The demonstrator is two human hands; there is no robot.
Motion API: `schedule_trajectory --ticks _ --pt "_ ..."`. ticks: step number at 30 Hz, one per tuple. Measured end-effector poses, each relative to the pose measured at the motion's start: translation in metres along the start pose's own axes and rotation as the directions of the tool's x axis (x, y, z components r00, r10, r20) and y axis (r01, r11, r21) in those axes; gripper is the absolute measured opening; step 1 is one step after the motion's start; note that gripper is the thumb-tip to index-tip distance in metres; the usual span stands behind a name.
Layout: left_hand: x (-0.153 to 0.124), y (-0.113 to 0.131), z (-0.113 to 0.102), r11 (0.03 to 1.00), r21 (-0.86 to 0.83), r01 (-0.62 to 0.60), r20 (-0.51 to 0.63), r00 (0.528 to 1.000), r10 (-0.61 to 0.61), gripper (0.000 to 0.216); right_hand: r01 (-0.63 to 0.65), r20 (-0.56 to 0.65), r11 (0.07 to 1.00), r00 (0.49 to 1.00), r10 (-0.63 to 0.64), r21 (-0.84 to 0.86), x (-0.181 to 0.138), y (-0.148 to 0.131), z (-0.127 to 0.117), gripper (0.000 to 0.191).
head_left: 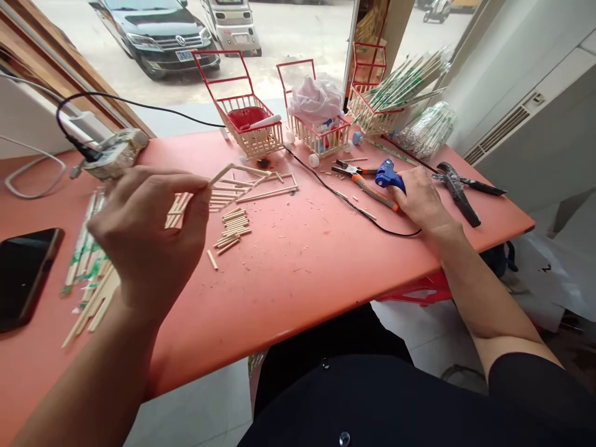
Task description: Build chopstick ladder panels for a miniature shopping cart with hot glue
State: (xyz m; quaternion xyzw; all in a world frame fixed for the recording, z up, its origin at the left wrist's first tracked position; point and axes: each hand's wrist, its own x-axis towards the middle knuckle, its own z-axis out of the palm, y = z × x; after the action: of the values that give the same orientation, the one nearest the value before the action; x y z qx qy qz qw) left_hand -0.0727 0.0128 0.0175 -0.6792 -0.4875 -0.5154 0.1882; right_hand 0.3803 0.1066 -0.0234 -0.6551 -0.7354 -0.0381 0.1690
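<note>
We see a salmon-red table: a black phone at its near left, cut sticks in the middle, a blue glue gun and orange pliers right, three stick carts far.

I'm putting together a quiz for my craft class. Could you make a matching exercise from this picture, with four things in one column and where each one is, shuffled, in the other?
Things
1. glue gun
2. phone
3. stick frame
4. black cutters

Places
A. pinched in the left hand
B. far right on the table, beside the right hand
C. at the table's left edge, screen dark
D. gripped by the right hand

Pairs: 1-D, 2-C, 3-A, 4-B
</note>
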Motion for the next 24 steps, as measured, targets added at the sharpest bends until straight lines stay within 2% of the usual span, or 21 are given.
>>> schedule_trajectory --ticks 2,4,7,10,12,14,17,21,24 --pt "0.004 0.013 -0.005 0.994 -0.057 0.097 0.119 0.989 -0.089 0.025 0.03 -0.021 0.999 0.999 -0.03 0.033 0.001 0.004 0.005 0.025" --pt "0.007 0.023 -0.009 0.966 -0.105 0.235 0.334 0.924 -0.188 0.017 0.062 -0.035 0.995 0.998 -0.06 0.077 0.002 0.007 0.007 0.025" --pt "0.007 0.03 -0.01 0.899 -0.192 0.395 0.39 0.871 -0.299 0.012 0.109 -0.11 0.98 0.99 -0.092 0.164 0.004 0.004 -0.001 0.031" --pt "0.007 0.032 -0.007 0.825 -0.243 0.51 0.408 0.826 -0.39 0.01 0.22 -0.211 0.904 0.966 -0.15 0.365 0.006 -0.022 -0.021 0.044" --pt "0.009 0.033 -0.006 0.764 -0.258 0.591 0.452 0.773 -0.446 0.012 0.222 -0.159 0.784 0.974 -0.159 0.58 0.008 -0.052 -0.036 0.055" --pt "0.011 0.034 -0.006 0.707 -0.25 0.662 0.517 0.708 -0.481 0.015 0.199 -0.057 0.638 0.97 -0.236 0.744 0.013 -0.086 -0.046 0.062" --pt "0.012 0.033 -0.005 0.649 -0.23 0.725 0.608 0.628 -0.486 0.019 0.15 0.067 0.502 0.919 -0.389 0.852 0.024 -0.131 -0.048 0.062" --pt "0.009 0.03 -0.002 0.652 -0.203 0.731 0.686 0.581 -0.438 0.026 0.066 0.187 0.413 0.819 -0.543 0.909 0.03 -0.163 -0.032 0.061" --pt "0.006 0.031 -0.001 0.665 -0.156 0.73 0.733 0.537 -0.418 0.03 0.021 0.267 0.419 0.742 -0.616 0.908 0.025 -0.171 -0.018 0.057"
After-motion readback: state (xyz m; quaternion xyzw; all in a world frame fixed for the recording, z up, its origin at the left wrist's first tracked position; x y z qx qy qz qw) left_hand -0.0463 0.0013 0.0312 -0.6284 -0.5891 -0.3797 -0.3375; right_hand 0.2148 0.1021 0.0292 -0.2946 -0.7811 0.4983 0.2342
